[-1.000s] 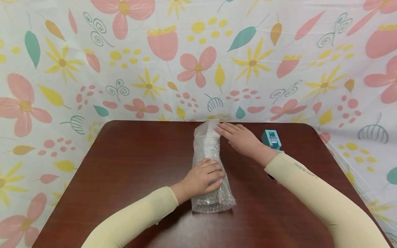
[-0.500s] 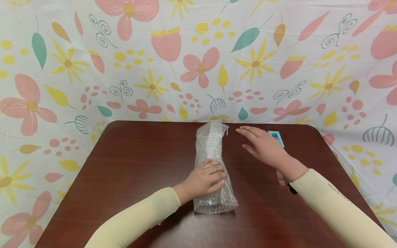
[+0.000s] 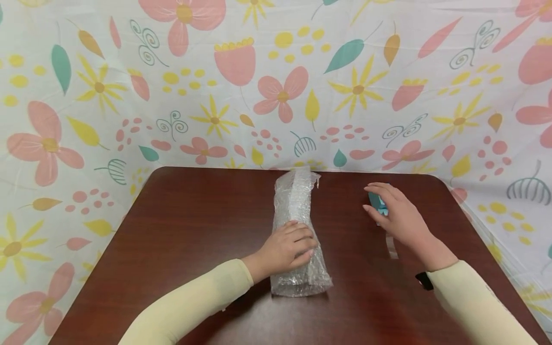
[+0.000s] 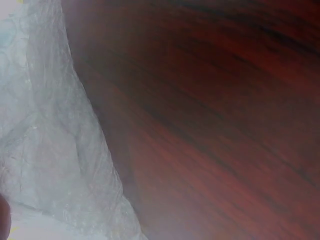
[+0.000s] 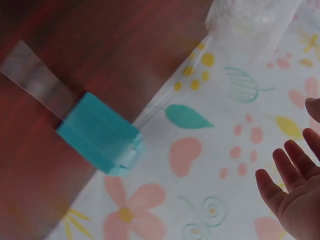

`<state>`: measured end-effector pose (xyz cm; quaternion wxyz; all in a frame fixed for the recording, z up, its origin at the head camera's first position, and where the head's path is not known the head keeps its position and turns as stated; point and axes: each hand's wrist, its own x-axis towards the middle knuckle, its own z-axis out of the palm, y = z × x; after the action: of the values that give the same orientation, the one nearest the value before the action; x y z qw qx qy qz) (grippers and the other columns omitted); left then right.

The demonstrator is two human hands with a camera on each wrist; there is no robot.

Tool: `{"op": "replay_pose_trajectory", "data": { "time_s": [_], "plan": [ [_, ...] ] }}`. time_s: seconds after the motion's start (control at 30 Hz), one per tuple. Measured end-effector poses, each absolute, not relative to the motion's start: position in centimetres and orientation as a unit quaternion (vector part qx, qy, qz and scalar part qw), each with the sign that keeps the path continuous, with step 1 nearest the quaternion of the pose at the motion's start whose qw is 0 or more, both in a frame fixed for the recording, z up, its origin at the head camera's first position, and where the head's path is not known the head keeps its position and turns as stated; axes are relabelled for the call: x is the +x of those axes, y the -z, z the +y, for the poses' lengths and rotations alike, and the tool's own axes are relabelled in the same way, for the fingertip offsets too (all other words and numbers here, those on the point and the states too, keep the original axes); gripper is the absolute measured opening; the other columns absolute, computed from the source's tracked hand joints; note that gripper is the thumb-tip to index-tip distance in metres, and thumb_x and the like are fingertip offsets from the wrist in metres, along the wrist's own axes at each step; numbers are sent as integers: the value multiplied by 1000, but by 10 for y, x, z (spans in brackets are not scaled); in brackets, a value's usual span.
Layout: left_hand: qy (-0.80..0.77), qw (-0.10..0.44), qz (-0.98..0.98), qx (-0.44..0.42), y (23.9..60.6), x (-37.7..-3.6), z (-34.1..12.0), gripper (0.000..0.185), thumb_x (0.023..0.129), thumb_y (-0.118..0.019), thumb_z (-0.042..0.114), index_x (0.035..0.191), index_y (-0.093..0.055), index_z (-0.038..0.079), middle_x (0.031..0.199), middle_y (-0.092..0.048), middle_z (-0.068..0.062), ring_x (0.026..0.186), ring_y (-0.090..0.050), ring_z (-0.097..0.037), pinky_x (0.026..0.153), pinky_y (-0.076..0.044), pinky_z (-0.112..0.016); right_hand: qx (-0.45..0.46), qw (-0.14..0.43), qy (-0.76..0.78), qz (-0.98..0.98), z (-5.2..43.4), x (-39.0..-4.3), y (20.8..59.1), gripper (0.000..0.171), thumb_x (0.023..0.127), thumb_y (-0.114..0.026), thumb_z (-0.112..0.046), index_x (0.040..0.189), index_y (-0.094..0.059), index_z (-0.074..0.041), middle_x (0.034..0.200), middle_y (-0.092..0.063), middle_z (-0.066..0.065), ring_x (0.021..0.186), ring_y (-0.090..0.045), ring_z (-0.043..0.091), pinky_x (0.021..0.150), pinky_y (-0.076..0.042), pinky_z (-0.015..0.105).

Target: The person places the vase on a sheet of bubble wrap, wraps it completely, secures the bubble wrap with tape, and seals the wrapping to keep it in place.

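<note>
A long bundle of clear bubble wrap [image 3: 296, 206] lies lengthwise on the middle of the dark wooden table [image 3: 194, 225]. My left hand [image 3: 288, 245] rests flat across the bundle's near half and presses it down; the left wrist view shows only bubble wrap [image 4: 45, 150] beside bare table. My right hand [image 3: 394, 214] hovers over a teal tape dispenser [image 3: 380, 203] near the far right of the table, its fingers loosely spread. In the right wrist view the dispenser [image 5: 100, 132] sits apart from the open hand [image 5: 292, 197]. A strip of clear tape [image 5: 37, 82] trails from the dispenser across the table.
A floral cloth [image 3: 276, 81] hangs behind the table and down both sides. The table's rounded far corners and right edge are close to the dispenser. Both forearms wear cream sleeves; a black band [image 3: 424, 281] shows at the right wrist.
My right hand has left the far end of the bubble wrap bundle and moved right to the tape dispenser. The left hand and the bundle have stayed put.
</note>
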<state>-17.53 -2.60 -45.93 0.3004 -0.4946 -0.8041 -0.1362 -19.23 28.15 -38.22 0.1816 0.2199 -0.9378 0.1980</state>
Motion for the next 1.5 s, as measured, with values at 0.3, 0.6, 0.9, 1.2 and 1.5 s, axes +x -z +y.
{"op": "replay_pose_trajectory", "data": {
  "time_s": [0.3, 0.6, 0.9, 1.2, 1.5],
  "plan": [
    [141, 300, -804, -494, 459, -175, -25, 19, 90, -71, 26, 108, -75, 23, 110, -73, 7, 114, -66, -13, 108, -50, -35, 106, 175, -287, -936, 304, -186, 414, 37, 102, -60, -10, 135, -56, 7, 130, -57, 30, 107, -56, 42, 86, -51, 59],
    [144, 311, -797, -497, 462, -176, -25, 17, 93, -67, 25, 108, -74, 22, 109, -72, 6, 113, -66, -13, 106, -51, -35, -82, 149, -388, -906, 324, -184, 438, 44, 110, -41, -28, 139, -52, 3, 136, -57, 28, 107, -55, 15, 83, -38, 22],
    [141, 311, -801, -493, 459, -173, -25, 18, 90, -71, 25, 108, -75, 22, 110, -73, 6, 114, -66, -13, 107, -51, -35, -199, 53, -465, -861, 336, -184, 457, 55, 109, -33, -39, 149, -40, -1, 144, -50, 21, 102, -50, 5, 81, -40, 16],
    [149, 324, -793, -493, 463, -175, -25, 15, 92, -68, 24, 105, -74, 21, 108, -73, 5, 112, -67, -14, 105, -52, -35, -215, -32, -614, -758, 348, -188, 462, 30, 110, -31, -38, 133, -39, -21, 127, -46, -1, 104, -50, -5, 127, -29, 47],
    [157, 327, -790, -495, 464, -175, -25, 15, 92, -68, 24, 106, -74, 21, 107, -72, 5, 112, -67, -14, 105, -52, -36, -190, -89, -679, -704, 360, -189, 464, 16, 111, -30, -35, 121, -40, -27, 111, -52, -14, 93, -58, -12, 111, -48, 22]
  ]
}}
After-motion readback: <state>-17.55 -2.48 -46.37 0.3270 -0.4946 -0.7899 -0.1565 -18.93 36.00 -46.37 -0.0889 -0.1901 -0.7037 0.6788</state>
